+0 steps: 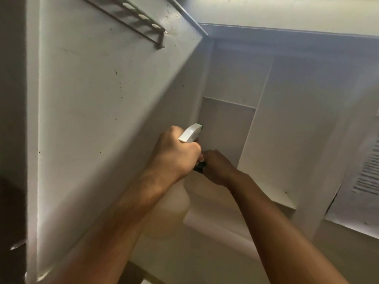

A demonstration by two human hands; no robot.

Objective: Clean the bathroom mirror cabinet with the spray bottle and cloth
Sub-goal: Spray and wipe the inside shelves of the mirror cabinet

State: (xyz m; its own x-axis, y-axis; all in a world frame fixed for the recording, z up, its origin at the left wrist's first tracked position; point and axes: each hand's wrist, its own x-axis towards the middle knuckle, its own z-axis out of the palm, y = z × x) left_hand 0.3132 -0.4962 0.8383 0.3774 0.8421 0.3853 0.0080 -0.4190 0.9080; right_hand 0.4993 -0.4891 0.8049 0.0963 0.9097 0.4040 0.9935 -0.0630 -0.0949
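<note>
One spray bottle mid-frame, gripped by left hand; right hand just beside, fingers curled, contents unclear. One rack upper left; one paper right edge.

Dim, soft-focus wide-angle view; light from upper left, edges blurred.
</note>
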